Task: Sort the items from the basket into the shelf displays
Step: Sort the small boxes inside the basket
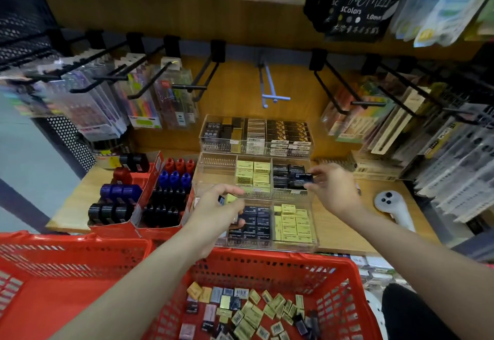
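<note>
A red basket [344,281] in front of me holds several small yellow, dark and pale eraser packs [248,315]. On the shelf stands a clear tiered display [211,179] with yellow and dark packs in its compartments. My left hand [216,214] holds a few small packs, yellow and dark, above the display's front tier. My right hand [334,187] pinches a dark pack [303,178] over the middle tier's right compartment, which holds dark packs.
Red cardboard boxes [157,176] of red, blue and black items sit left of the display. A white controller [393,203] lies on the shelf at right. Metal hooks [200,87] with hanging pen packs jut out above. A second red basket [66,273] is at left.
</note>
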`<action>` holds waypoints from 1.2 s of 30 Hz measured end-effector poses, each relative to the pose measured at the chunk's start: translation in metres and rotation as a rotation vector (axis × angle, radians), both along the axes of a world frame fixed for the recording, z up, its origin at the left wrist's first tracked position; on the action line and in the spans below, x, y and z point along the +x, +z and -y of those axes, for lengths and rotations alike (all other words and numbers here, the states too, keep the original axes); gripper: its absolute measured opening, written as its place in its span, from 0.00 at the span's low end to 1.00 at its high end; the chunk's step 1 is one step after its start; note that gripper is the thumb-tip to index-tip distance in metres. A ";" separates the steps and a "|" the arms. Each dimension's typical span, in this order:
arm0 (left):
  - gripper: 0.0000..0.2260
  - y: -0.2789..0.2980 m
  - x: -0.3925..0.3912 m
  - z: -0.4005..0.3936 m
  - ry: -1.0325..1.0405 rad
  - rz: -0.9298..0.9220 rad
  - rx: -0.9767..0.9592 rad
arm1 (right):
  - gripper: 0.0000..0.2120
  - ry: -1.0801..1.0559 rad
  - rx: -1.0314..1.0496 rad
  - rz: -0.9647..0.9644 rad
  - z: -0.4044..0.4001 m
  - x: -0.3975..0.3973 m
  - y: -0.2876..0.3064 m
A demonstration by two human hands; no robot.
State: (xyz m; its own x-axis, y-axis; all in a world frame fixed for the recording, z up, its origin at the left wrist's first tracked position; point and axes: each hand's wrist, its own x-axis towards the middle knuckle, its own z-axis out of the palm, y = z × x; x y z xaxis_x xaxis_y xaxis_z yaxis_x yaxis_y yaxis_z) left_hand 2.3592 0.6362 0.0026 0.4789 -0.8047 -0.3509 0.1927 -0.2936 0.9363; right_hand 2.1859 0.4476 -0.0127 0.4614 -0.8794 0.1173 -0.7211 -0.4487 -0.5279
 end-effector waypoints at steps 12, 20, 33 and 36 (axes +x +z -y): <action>0.13 0.005 -0.006 0.000 -0.227 0.087 -0.233 | 0.19 -0.082 -0.245 -0.506 0.028 0.034 -0.023; 0.13 0.008 -0.012 -0.008 -0.031 -0.108 -0.252 | 0.09 0.366 0.547 0.420 -0.059 0.030 0.034; 0.17 0.020 -0.012 -0.020 -0.250 0.032 -0.083 | 0.17 0.530 0.380 0.316 -0.096 -0.006 0.049; 0.10 0.022 -0.008 -0.016 -0.342 0.120 -0.025 | 0.18 0.576 0.485 0.281 -0.093 -0.011 0.047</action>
